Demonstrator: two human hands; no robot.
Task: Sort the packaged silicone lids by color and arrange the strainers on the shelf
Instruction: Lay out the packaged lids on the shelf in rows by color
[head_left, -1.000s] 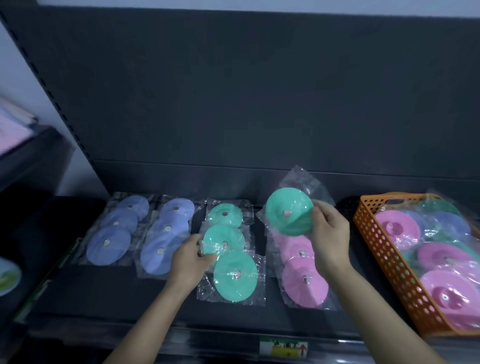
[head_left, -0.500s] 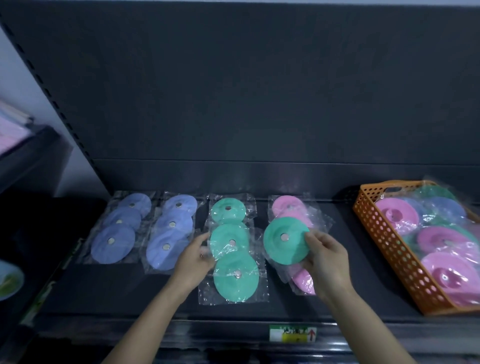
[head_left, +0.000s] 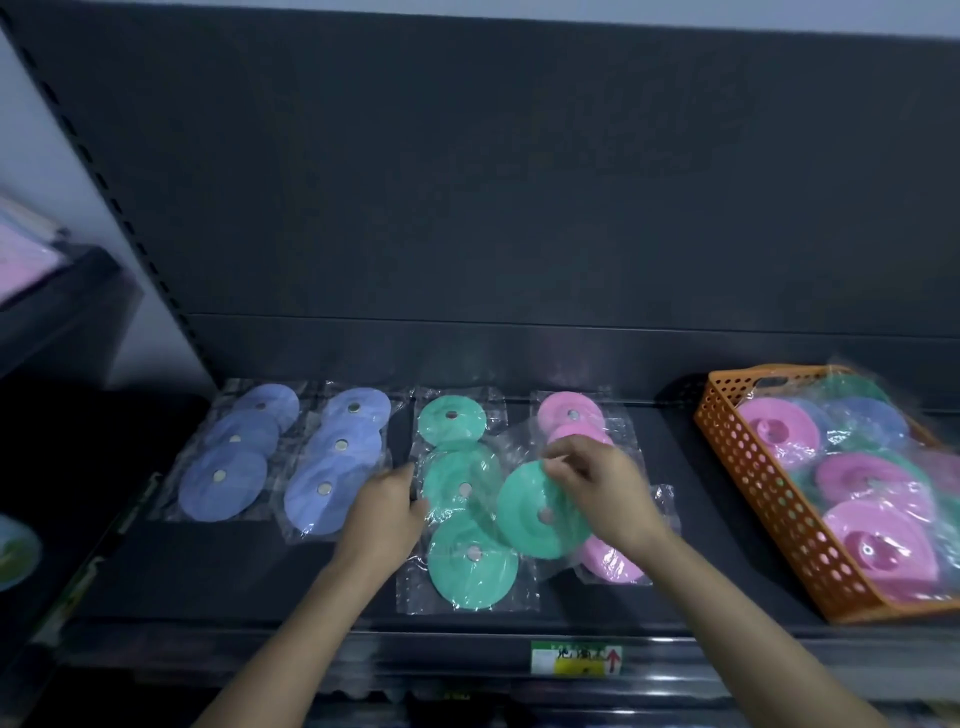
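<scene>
A dark back panel (head_left: 467, 182) fills the upper half of the frame, and below it a dark shelf (head_left: 208, 571) runs across the lower half.

At the right edge an orange perforated basket (head_left: 753, 493) stands on the shelf, tilted in the view, piled with wrapped pink, blue and green lids (head_left: 878, 545).

Left of centre, four clear packs lie side by side in columns running front to back. The left blue pack (head_left: 223, 483) and the second blue pack (head_left: 332, 467) each show three overlapping blue discs. Next comes the lying green pack (head_left: 470, 566) with three green discs, then the pink pack (head_left: 571, 410), whose middle is hidden.

The held green pack (head_left: 530, 514) hangs over the gap between the lying green pack and the pink pack, overlapping both, its large green disc tilted towards the camera.

The right hand (head_left: 602, 488) pinches this pack at its upper edge, fingers curled. The left hand (head_left: 384, 514) lies between the second blue pack and the lying green pack, touching the green one's wrap; whether it pinches the film cannot be told. The hands are apart.

A small green and yellow label (head_left: 575, 659) sits on the shelf's front lip, bottom centre.
</scene>
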